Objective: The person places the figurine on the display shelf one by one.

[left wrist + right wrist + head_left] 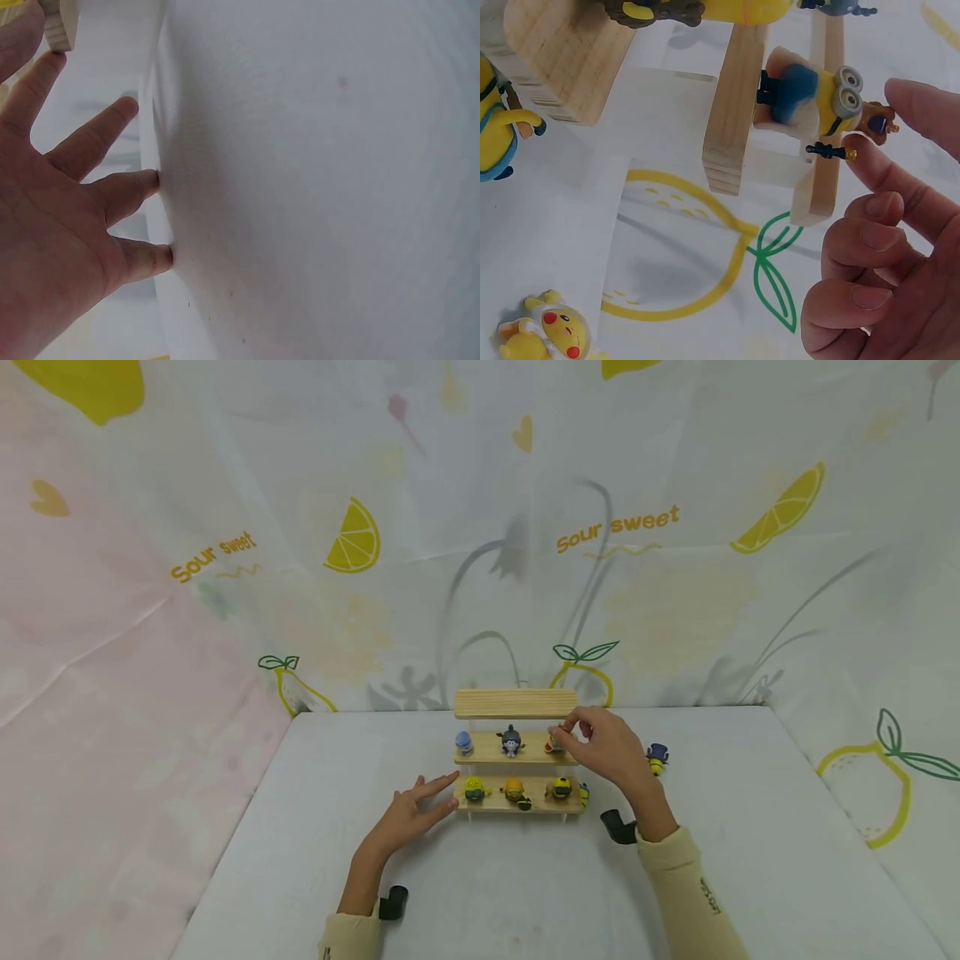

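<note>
A three-tier wooden display stand (517, 703) stands on a white surface, with small figurines on its middle and bottom tiers. At the right end of the middle tier my right hand (611, 747) pinches the crown of a Minion figurine (806, 94) between thumb and index finger. The figurine has goggles, blue clothing and a pale cape; its feet are at the board. In the head view my fingers partly hide it. My left hand (408, 817) spreads its fingers against the left end of the bottom tier; in the left wrist view a fingertip touches the board's corner (61, 26).
A blue figurine (464, 743) and a dark-haired one (512, 742) share the middle tier. Several yellow figurines, including a green-and-yellow one (473, 788), line the bottom tier. Beside the stand is a Minion (584, 795); further right lies a blue-hatted figurine (657, 758).
</note>
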A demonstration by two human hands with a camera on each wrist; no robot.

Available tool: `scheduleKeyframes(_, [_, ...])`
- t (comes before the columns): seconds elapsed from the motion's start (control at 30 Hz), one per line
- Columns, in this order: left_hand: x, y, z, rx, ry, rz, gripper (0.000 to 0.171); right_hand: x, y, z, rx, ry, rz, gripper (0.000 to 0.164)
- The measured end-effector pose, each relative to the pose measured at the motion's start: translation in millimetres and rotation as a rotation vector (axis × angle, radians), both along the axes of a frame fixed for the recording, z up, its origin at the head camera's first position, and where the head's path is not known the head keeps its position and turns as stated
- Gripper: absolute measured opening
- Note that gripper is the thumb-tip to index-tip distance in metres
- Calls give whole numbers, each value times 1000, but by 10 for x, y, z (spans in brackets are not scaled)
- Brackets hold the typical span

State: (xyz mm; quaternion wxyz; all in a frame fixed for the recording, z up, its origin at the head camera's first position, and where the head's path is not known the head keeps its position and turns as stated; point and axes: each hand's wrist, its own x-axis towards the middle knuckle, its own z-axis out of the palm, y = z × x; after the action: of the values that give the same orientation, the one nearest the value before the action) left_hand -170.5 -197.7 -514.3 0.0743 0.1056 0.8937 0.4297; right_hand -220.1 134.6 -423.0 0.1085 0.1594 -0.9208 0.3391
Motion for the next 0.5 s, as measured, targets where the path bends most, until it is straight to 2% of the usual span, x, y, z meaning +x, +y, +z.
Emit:
scheduleKeyframes(0.3, [-16, -7, -19, -6, -11, 2, 53, 24, 27, 51, 12, 0, -36, 30])
scheduleKeyframes(0.5, [-20, -13, -25, -3, -7, 0, 53, 48, 95, 56, -17, -22, -33, 27])
